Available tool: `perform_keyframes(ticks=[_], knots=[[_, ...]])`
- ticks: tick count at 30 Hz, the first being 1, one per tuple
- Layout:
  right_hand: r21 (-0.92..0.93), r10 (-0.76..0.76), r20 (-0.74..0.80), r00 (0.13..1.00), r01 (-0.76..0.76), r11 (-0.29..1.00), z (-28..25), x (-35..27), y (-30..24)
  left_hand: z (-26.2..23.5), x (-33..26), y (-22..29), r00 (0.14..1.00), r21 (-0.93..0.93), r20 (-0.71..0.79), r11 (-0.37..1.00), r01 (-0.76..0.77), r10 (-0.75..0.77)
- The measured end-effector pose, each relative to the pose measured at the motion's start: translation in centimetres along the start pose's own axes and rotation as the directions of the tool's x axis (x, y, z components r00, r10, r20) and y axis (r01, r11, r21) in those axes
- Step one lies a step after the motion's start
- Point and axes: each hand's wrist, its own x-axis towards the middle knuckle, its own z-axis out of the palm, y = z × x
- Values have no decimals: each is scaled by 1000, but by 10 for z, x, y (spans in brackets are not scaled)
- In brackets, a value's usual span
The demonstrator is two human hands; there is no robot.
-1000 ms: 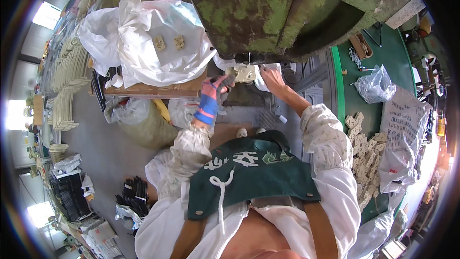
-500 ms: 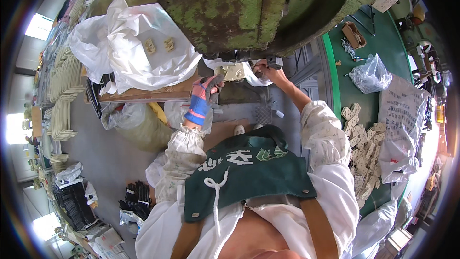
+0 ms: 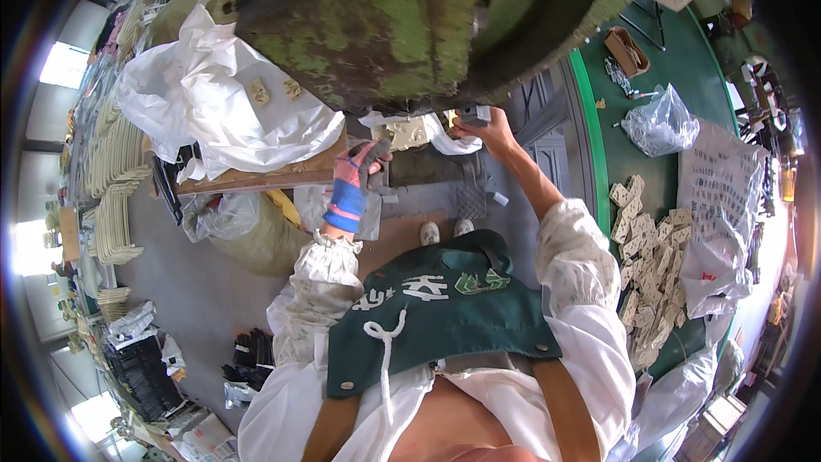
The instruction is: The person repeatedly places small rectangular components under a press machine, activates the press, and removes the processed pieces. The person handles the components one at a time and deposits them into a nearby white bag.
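My left hand, in a pink, blue and dark glove, is closed with its fingertips at the left edge of a cream plate with raised shapes. The plate lies under the lower edge of a worn green machine. My bare right hand is closed just right of the plate, against a grey block under the machine. Whatever its curled fingers hold is hidden. A strip of white sheeting runs between the plate and this hand.
Two small cream pieces lie on a white plastic sheet over a brown board at left. A green table at right bears heaped cream plates, a clear plastic bag and a small cardboard box.
The whole view has shifted slightly. My right hand has moved a little right, away from the plate. My left hand stays at the plate's left edge.
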Motion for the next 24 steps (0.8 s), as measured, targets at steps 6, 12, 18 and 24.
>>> perform_keyframes(ticks=[6,12,18,24], knots=[[-213,-191,0,982,186,959,70,-50,-84,15,-3,8,994,-55,-79,996,77,-81],[-614,-415,39,909,349,708,83,-56,-80,1,1,-9,938,270,88,899,-345,334],[-786,-684,458,568,618,-13,101,-45,-82,-4,7,-12,828,328,218,761,-560,516],[-732,-603,601,524,664,-153,101,-47,-87,-1,1,-3,977,60,115,980,-189,181]])
